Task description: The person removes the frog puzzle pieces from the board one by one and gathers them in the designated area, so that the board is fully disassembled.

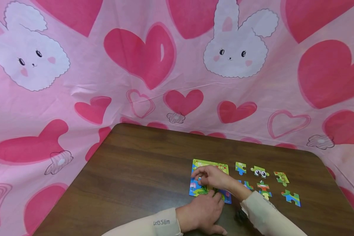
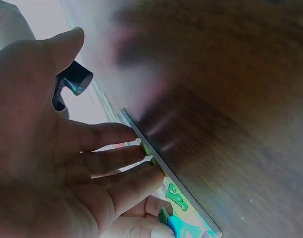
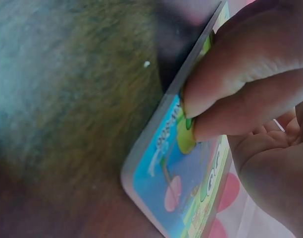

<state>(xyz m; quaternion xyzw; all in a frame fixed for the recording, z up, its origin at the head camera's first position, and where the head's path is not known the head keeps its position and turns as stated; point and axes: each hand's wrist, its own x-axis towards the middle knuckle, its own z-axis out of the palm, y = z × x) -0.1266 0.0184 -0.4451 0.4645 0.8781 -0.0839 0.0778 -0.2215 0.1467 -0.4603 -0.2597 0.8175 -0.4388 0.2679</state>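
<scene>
A colourful jigsaw puzzle board [image 1: 210, 162] lies on the table, partly covered by both hands. My right hand [image 1: 213, 177] is over its middle with fingers bent, and its thumb and a finger pinch what looks like a puzzle piece [image 2: 164, 216] at the board's left part, mostly hidden. From the near side, my left hand [image 1: 203, 209] reaches in, its fingers fairly straight and touching the board's near edge. The left wrist view shows that palm, with fingertips [image 2: 150, 176] against the edge. A pink flower is printed at the board's corner in the right wrist view.
Right of the board lie several loose puzzle pieces, among them one with two eyes [image 1: 260, 171], a blue and green one [image 1: 291, 197] and a green and red one [image 1: 281, 177]. The brown wooden table [image 1: 135, 170] meets a pink heart-patterned cloth [image 1: 153, 108] behind.
</scene>
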